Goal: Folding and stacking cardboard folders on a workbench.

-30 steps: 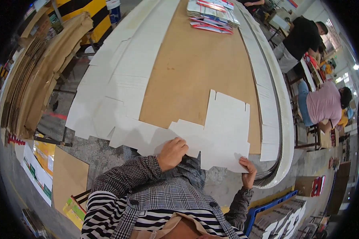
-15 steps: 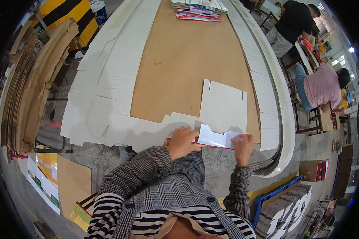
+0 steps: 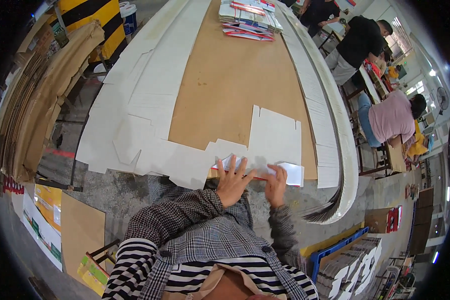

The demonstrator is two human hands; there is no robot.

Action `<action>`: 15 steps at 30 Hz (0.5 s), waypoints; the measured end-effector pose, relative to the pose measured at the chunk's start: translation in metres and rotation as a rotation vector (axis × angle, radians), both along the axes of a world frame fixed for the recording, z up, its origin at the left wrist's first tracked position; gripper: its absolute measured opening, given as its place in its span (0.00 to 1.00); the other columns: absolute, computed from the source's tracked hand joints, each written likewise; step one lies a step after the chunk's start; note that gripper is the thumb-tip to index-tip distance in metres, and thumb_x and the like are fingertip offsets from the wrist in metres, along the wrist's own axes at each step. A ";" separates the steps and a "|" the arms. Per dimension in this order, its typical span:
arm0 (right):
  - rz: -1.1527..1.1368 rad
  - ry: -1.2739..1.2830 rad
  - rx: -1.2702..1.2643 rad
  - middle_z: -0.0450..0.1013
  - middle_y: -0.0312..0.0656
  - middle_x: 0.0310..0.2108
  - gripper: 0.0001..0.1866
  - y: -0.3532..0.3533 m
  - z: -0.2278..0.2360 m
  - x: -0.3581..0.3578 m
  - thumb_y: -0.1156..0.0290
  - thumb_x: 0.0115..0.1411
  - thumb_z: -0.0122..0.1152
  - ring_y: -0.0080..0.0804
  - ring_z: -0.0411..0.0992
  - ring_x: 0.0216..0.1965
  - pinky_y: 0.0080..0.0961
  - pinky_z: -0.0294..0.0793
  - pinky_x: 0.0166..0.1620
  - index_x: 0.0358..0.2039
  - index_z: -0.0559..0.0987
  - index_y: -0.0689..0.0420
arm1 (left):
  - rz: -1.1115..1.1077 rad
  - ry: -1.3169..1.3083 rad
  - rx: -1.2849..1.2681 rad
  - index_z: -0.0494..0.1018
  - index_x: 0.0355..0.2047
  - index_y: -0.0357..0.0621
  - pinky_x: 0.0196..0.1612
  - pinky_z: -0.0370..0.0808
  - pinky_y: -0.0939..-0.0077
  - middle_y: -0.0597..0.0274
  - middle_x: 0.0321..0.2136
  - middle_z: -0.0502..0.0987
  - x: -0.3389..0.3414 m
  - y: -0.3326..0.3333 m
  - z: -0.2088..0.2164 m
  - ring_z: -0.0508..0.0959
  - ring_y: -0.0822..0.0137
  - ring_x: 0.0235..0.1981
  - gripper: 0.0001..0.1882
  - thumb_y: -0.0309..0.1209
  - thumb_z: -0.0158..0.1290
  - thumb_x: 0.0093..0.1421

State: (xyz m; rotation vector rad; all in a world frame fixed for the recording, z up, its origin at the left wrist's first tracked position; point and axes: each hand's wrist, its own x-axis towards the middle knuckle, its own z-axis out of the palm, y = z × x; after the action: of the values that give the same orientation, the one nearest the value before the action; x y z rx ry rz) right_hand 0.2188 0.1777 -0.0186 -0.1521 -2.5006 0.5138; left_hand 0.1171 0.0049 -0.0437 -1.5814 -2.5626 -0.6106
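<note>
A glossy white card piece [image 3: 291, 174] with a red edge lies along the table's near edge, on top of a larger slotted white sheet [image 3: 274, 132]. My left hand [image 3: 231, 182] rests with its fingers spread over the card's left part, pressing it down. Farther right, my right hand [image 3: 276, 187] has bent fingers gathered at the card's near edge. Its fingertips touch the card, and part of the card under both hands is hidden.
White card sheets [image 3: 150, 157] border the brown board [image 3: 225, 95] on the table. A tied stack of folded printed card [image 3: 250, 19] sits at the far end. Flattened cardboard [image 3: 50, 105] leans at left; a blue pallet [image 3: 337, 250] lies right. Co-workers [image 3: 357, 47] are at far right.
My left hand has opened flat over the card's left part. My right hand has let go of the right end and moved left along the near edge. The view has shifted slightly.
</note>
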 end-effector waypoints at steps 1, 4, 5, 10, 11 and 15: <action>-0.084 0.112 0.007 0.73 0.47 0.43 0.19 -0.021 -0.007 0.005 0.88 0.43 0.54 0.47 0.70 0.45 0.39 0.71 0.46 0.35 0.81 0.57 | 0.009 0.007 0.005 0.63 0.65 0.60 0.57 0.39 0.14 0.46 0.68 0.53 -0.003 -0.002 -0.001 0.49 0.33 0.68 0.33 0.34 0.55 0.58; -0.323 0.168 -1.246 0.71 0.38 0.31 0.01 -0.078 -0.042 0.021 0.76 0.64 0.54 0.25 0.70 0.25 0.20 0.67 0.29 0.34 0.74 0.58 | -0.016 -0.029 -0.015 0.62 0.65 0.60 0.57 0.37 0.13 0.44 0.68 0.53 -0.002 0.000 0.003 0.48 0.31 0.68 0.33 0.30 0.53 0.57; -0.341 0.154 -1.489 0.71 0.35 0.30 0.04 -0.083 -0.037 0.017 0.72 0.66 0.54 0.22 0.67 0.23 0.19 0.65 0.27 0.34 0.73 0.57 | -0.031 -0.080 0.024 0.62 0.65 0.59 0.57 0.37 0.13 0.44 0.67 0.53 0.000 0.001 0.005 0.49 0.31 0.67 0.34 0.29 0.53 0.57; -0.252 0.349 -1.521 0.71 0.30 0.27 0.05 -0.059 -0.049 0.000 0.68 0.67 0.55 0.18 0.67 0.23 0.19 0.64 0.26 0.36 0.75 0.55 | -0.120 -0.168 0.083 0.66 0.62 0.56 0.56 0.40 0.14 0.44 0.65 0.56 0.017 0.003 0.012 0.52 0.33 0.66 0.33 0.26 0.52 0.54; -0.330 0.345 -1.424 0.72 0.32 0.29 0.05 -0.064 -0.053 -0.002 0.70 0.66 0.55 0.22 0.69 0.27 0.22 0.67 0.29 0.37 0.76 0.57 | -0.115 -0.205 0.116 0.68 0.61 0.54 0.55 0.42 0.14 0.44 0.64 0.58 0.011 0.000 0.006 0.53 0.35 0.66 0.31 0.26 0.52 0.53; -0.548 0.412 -0.497 0.74 0.52 0.40 0.14 -0.065 -0.030 -0.017 0.78 0.57 0.56 0.51 0.72 0.44 0.40 0.71 0.47 0.44 0.74 0.66 | -0.039 -0.434 0.333 0.71 0.49 0.32 0.59 0.64 0.55 0.41 0.50 0.67 -0.007 -0.028 0.011 0.64 0.41 0.56 0.27 0.25 0.57 0.47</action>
State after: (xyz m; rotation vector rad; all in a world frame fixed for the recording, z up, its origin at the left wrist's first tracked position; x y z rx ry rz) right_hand 0.2022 0.1128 -0.0484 -0.8068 -1.7873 0.8169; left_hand 0.1101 -0.0229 -0.0324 -1.5169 -2.5145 -1.4396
